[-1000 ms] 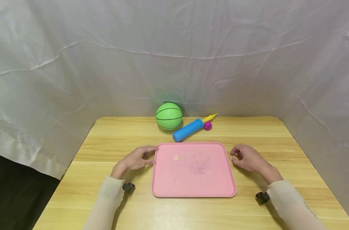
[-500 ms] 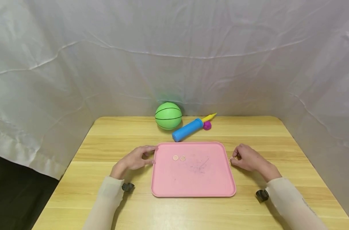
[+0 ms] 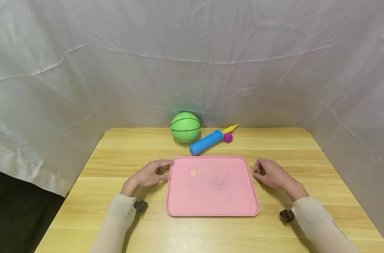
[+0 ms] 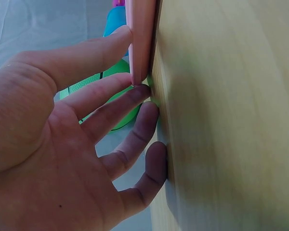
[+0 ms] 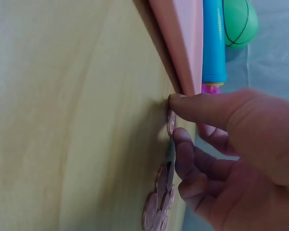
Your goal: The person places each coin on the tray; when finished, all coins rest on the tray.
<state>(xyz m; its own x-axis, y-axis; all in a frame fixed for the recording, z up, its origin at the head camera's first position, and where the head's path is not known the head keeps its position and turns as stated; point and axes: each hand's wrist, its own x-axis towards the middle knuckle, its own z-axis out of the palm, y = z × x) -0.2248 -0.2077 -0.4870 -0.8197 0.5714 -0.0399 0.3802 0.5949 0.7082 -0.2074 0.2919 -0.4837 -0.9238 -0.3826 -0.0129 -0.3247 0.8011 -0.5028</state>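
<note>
A pink tray (image 3: 212, 203) lies on the wooden table, with two copper coins (image 3: 196, 174) side by side on its left part. At its left rim is my left hand (image 3: 150, 174), thumb and index fingertip touching the edge; the left wrist view shows the other fingers loosely bent, down by the tabletop. Just off the right rim, my right hand (image 3: 272, 174) pinches a coin (image 5: 171, 121) between thumb and finger, close over the wood. Several more copper coins (image 5: 159, 204) overlap in a small group below those fingers, hidden in the head view.
Behind the tray lie a blue hand pump (image 3: 206, 142) with a yellow nozzle, and a small purple object (image 3: 228, 137). To their left a green ball (image 3: 185, 127) stands near the back edge. A pale cloth (image 3: 204, 80) surrounds the table's back and sides.
The thumb and fingers of my right hand have drawn together on a coin, and the coins seen between them earlier are hidden in the head view. My left hand has stayed at the rim.
</note>
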